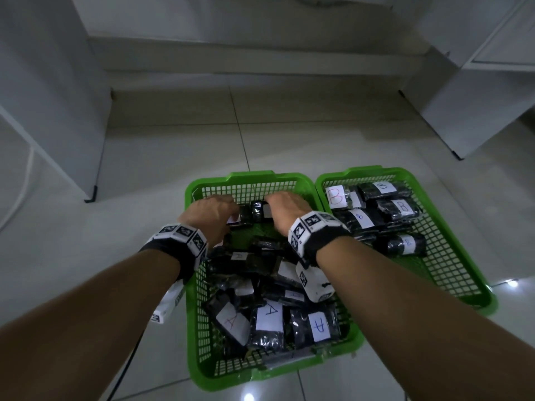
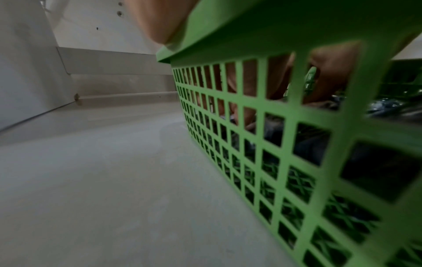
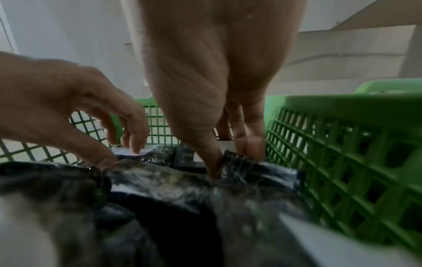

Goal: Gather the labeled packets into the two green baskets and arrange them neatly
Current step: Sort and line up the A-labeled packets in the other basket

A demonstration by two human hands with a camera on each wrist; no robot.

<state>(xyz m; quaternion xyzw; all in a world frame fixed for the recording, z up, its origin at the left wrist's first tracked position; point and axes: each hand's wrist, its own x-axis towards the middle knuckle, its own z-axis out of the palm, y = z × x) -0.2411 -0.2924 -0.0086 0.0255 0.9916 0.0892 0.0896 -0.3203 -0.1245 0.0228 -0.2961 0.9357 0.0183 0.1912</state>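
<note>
Two green baskets stand side by side on the floor. The left basket (image 1: 249, 175) holds a loose heap of black packets labelled A (image 1: 269, 316). The right basket (image 1: 364, 171) holds black packets labelled B (image 1: 359, 218) lying in rows. Both hands reach into the far end of the left basket. My left hand (image 1: 234, 215) pinches a black packet with a white label (image 3: 128, 151) between thumb and fingers. My right hand (image 3: 233, 162) pinches a neighbouring black packet (image 1: 256, 211), thumb in front, fingers behind. In the left wrist view the fingers (image 2: 248, 108) show only through the basket's mesh wall (image 2: 285, 162).
Pale tiled floor (image 1: 173, 157) surrounds the baskets. White cabinets stand at the left (image 1: 58, 111) and right (image 1: 477, 105), and a low white step (image 1: 254, 65) runs along the back. The right basket's near half shows bare mesh.
</note>
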